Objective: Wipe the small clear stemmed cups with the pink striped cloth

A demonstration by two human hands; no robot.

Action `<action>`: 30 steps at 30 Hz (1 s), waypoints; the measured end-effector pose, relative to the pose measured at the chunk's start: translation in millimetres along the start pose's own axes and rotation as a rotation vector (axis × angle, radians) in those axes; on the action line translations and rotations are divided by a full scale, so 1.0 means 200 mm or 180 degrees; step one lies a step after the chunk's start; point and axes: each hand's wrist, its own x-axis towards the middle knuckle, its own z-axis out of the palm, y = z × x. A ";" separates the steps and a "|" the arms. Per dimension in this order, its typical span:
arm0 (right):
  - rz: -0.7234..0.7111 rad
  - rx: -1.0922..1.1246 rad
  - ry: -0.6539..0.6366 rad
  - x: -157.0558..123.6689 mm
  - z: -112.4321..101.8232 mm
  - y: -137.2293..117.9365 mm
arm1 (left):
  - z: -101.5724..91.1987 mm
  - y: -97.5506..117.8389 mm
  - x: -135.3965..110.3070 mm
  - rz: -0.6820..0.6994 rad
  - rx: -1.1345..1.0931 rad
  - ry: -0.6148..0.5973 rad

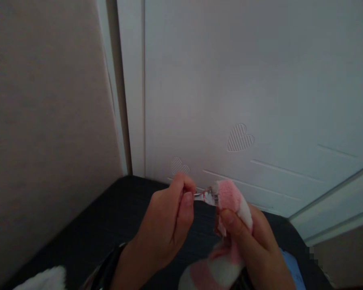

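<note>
My left hand (166, 225) is closed in a pinch on a small clear plastic tag (206, 197) that sticks out from a pink and white fuzzy sock (230, 225). My right hand (254, 245) is wrapped around the sock's upper part, thumb pressed on the pink fabric. The sock's lower end hangs down toward the bottom edge of the head view. Both hands are held close together in front of a white cabinet door.
A white door (245, 100) with two striped heart shapes stands behind the hands. A beige panel (48, 121) fills the left side. A dark surface (109, 225) lies below. Something white and fluffy (45, 280) sits at the bottom left, and blue fabric (290, 266) at the bottom right.
</note>
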 end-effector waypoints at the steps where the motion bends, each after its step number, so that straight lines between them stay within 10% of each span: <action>1: -0.0027 -0.0077 -0.0036 0.00 -0.01 0.00 | 0.00 0.01 0.00 -0.0108 -0.0049 0.0006; 9: -0.0268 0.0030 -0.0039 0.02 -0.04 0.06 | -0.02 0.07 0.02 -0.1019 -0.0695 -0.0373; 13: -0.0111 0.0596 -0.0698 0.08 -0.05 0.09 | -0.03 0.12 0.01 -0.1452 -0.1238 -0.0557; 19: -0.0516 0.2052 -0.1257 0.15 -0.02 0.11 | -0.05 0.09 -0.03 -0.0640 -0.1730 -0.0622; 30: -0.0095 0.2162 -0.1431 0.15 -0.03 0.09 | -0.04 0.06 -0.02 -0.0264 -0.0565 -0.0334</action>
